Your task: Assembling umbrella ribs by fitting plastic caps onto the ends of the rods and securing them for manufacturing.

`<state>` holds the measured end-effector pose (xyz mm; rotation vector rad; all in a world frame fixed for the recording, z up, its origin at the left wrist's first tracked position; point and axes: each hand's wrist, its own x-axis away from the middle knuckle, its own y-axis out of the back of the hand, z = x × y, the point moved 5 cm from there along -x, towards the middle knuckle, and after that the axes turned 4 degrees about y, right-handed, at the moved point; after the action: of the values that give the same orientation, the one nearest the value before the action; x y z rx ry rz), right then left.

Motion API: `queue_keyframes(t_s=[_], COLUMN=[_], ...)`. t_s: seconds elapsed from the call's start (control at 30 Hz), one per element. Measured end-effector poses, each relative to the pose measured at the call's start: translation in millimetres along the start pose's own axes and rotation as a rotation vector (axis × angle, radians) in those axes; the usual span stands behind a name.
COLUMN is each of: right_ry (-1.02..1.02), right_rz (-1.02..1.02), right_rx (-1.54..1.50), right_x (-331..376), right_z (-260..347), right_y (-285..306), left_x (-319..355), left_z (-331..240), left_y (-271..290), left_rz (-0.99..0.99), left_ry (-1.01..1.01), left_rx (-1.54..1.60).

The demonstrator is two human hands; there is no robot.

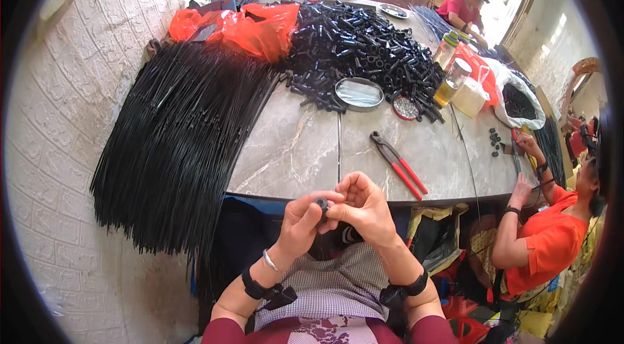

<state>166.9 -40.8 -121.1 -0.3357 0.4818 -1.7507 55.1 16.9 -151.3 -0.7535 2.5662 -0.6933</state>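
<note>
Small black plastic tube piece (322, 202) sits pinched between my two hands, held up in front of my chest just short of the near edge of the round grey marble table (292, 149). My left hand (300, 222) has its thumb and forefinger closed on the piece from the left. My right hand (364, 206) is curled over it from the right, fingertips meeting the same piece. Both hands press close together, so I cannot tell how much of the piece lies hidden behind the fingers.

On the table just beyond my hands a thin black wire rod (338, 142) lies straight, pointing away from me. Right of it rest red-handled metal pliers (399, 165), jaws toward the far side. Further back is a round shallow metal dish (359, 93), and behind it a big heap of short black tubes (364, 45). A large bundle of long black rods (175, 136) drapes over the table's left side and hangs down toward the floor. An orange plastic bag (250, 29) lies at the far left. On my right, a person in an orange shirt (552, 240) works at the table edge.
</note>
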Motion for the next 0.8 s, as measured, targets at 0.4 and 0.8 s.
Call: queue_keyframes(t_s=[0.4, 0.8], right_ry=[0.167, -0.238], right_rz=[-0.398, -0.133], right_rx=[2.007, 0.896], right_x=[7, 22], right_z=[36, 56], right_y=[134, 95], left_x=[-9, -8], left_z=[-15, -20], left_y=[12, 39], left_rz=[0.000, -0.348], left_ry=[-0.040, -0.044], left_rx=[-0.009, -0.071])
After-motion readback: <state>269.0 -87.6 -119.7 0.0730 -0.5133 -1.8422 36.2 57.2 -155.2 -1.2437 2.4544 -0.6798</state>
